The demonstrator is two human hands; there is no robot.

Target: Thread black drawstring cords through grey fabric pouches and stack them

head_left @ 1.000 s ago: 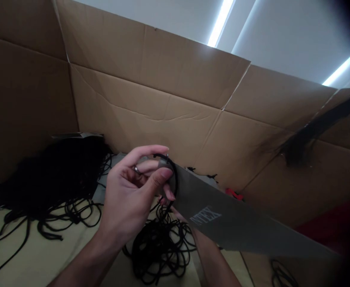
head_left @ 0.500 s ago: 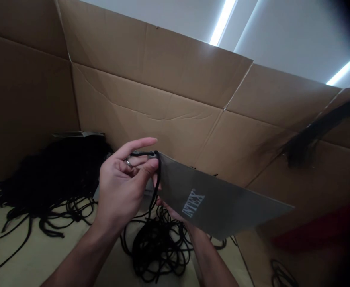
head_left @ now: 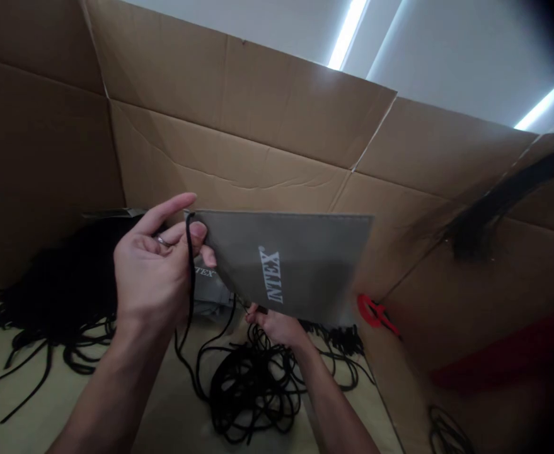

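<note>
1. Enclosure: tall corrugated brown cardboard panels [head_left: 239,126] stand around the work area, creased along their folds. A fluorescent strip light [head_left: 347,34] shows above them.
2. Work surface: a pale yellow base [head_left: 54,397] lies at the foot of the panels.
3. Materials on surface: a large heap of black cords [head_left: 59,284] lies at left, and a loose tangle of black cord [head_left: 253,397] lies below the hands.
4. Item in hand: a flat grey sheet [head_left: 281,265], printed INTEX in white, is held up in the air above the tangle, tilted, well off the surface.
5. Left hand [head_left: 151,271]: thumb and fingers are clamped on the sheet's upper left corner, index finger lifted clear.
6. Right hand [head_left: 277,328]: it sits at the sheet's lower corner, partly hidden behind it. Its grip cannot be determined.
7. Cord at corner: a black cord strand [head_left: 190,265] hangs from the left-hand corner, down to the tangle.
8. Minor items: a second grey piece [head_left: 208,290] lies behind the hands, a red clip [head_left: 375,313] sits on the panel at right, and a silver ring [head_left: 164,241] is worn on the left hand.
</note>
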